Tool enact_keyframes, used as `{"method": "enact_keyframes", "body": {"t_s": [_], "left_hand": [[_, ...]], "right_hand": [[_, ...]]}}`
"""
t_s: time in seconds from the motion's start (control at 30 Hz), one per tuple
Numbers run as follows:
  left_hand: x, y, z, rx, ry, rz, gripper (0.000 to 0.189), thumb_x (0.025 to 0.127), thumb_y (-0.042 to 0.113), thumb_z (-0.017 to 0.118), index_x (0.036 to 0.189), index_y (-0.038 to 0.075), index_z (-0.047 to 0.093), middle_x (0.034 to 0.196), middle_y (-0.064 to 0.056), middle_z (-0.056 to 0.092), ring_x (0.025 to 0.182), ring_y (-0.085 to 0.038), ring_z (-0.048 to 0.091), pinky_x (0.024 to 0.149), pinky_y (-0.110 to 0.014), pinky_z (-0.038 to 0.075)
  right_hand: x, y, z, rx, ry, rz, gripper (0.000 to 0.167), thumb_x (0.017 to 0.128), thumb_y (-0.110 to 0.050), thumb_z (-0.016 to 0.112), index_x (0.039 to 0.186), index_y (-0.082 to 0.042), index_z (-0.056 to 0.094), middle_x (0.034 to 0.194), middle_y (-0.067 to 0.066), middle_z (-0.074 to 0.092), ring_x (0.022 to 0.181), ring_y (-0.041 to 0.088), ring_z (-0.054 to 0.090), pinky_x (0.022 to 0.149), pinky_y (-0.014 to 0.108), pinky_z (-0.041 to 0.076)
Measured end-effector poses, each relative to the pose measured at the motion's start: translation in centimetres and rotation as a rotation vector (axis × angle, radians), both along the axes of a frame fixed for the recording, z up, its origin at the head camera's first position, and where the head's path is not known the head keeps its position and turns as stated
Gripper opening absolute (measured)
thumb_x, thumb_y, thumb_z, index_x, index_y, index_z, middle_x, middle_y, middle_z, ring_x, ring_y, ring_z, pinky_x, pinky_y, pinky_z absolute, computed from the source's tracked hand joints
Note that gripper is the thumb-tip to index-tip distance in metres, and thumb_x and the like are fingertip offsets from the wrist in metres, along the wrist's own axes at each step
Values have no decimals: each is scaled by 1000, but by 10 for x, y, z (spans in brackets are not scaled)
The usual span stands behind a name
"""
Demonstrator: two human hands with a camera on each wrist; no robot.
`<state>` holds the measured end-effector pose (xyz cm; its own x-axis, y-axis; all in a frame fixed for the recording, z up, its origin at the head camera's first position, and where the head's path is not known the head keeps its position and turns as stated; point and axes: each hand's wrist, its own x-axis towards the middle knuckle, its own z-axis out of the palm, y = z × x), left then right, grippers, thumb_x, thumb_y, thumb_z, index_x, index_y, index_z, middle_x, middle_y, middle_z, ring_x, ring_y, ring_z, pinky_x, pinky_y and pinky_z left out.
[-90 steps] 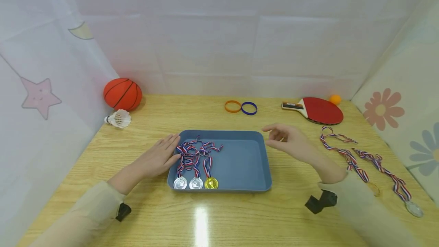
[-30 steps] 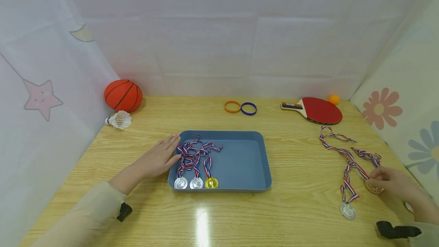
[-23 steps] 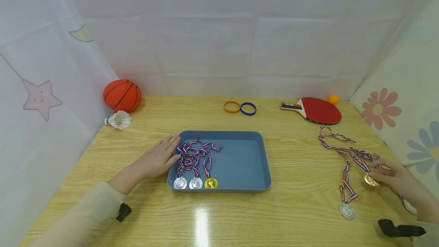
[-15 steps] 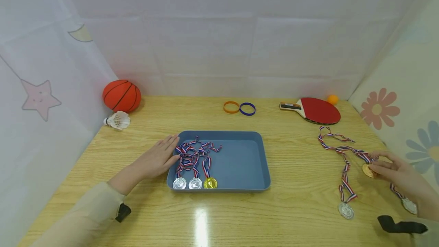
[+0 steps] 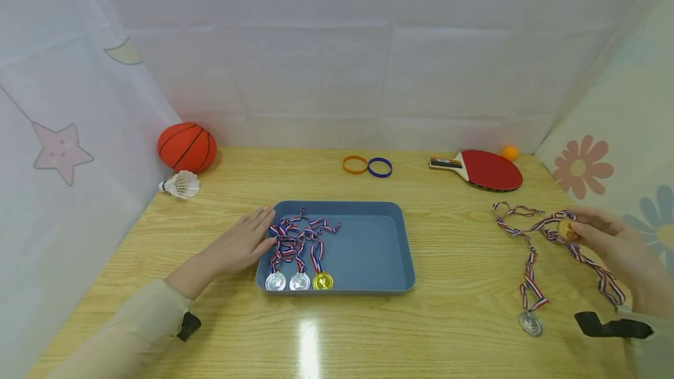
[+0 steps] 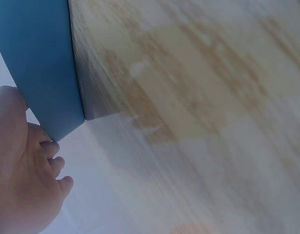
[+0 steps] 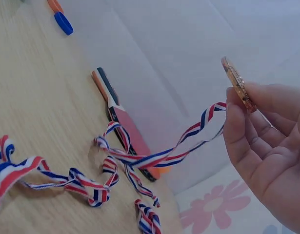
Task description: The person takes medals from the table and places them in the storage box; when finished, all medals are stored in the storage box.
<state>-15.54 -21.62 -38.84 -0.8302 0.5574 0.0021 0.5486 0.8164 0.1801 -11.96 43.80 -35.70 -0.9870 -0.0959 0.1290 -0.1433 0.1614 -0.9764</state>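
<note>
Right hand (image 5: pixel 613 245): pinching round gold metal medal (image 5: pixel 566 230); red-white-blue fabric ribbons (image 7: pixel 152 159), crossed near right edge of desk (image 5: pixel 458 303), may snag. Left hand (image 5: pixel 237 245): fingers extended.

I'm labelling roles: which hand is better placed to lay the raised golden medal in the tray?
Probably the right hand: it pinches the medal, and the tray has room on that side. The left hand touches its opposite side, far from the medal.
</note>
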Motion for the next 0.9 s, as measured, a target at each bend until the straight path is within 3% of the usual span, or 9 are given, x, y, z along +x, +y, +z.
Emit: {"method": "enact_keyframes", "body": {"t_s": [0.2, 0.4, 0.6, 0.73, 0.77, 0.83, 0.9], "left_hand": [[-1, -1, -1, -5, 1, -2, 60, 99, 30, 40, 142, -9, 23, 146, -24, 21, 134, -40, 17, 106, -52, 17], [-1, -2, -2, -10, -2, 0, 61, 99, 32, 39, 142, -8, 22, 147, -23, 21, 134, -39, 16, 106, -51, 16], [-1, -2, -1, -11, -5, 0, 61, 99, 32, 39, 142, -8, 23, 147, -23, 21, 134, -38, 16, 106, -51, 16], [-1, -2, -1, -9, -2, 1, 61, 99, 32, 39, 142, -8, 23, 147, -23, 21, 134, -38, 16, 106, -51, 16], [-1, -1, -1, -8, 0, 0, 60, 99, 31, 40, 142, -8, 23, 147, -23, 21, 134, -38, 16, 106, -51, 16], [-1, -1, -2, -4, 7, -1, 60, 99, 31, 40, 142, -8, 24, 147, -23, 22, 134, -38, 17, 106, -52, 17], [-2, -1, -2, -2, 14, -3, 60, 99, 30, 41, 141, -8, 24, 146, -23, 22, 134, -39, 18, 106, -52, 18]], "right_hand": [[-12, -15, 18, -143, 74, 7, 35, 94, 0, 47, 127, -8, 55, 103, -4, 58, 86, 6, 57, 73, 13, 47], [-24, -35, 42, -288, 93, 9, 32, 92, 3, 49, 122, -2, 59, 104, 0, 62, 87, 10, 59, 72, 17, 50], [-33, -56, 66, -306, 163, 50, 33, 92, 6, 46, 123, 2, 57, 113, 3, 58, 90, 11, 59, 73, 18, 50], [-38, -70, 80, -309, 183, 62, 33, 92, 7, 47, 123, 2, 57, 109, 6, 58, 95, 11, 59, 74, 19, 50], [-39, -74, 84, -300, 188, 61, 33, 92, 7, 47, 123, 2, 56, 111, 6, 56, 103, 10, 56, 75, 18, 49], [-38, -82, 90, -268, 200, 73, 35, 93, 7, 45, 125, 3, 55, 138, 7, 37, 127, 5, 33, 75, 16, 49], [-38, -89, 98, -212, 205, 48, 35, 93, 4, 47, 126, 1, 55, 137, 7, 35, 126, 5, 33, 74, 14, 47]]}}
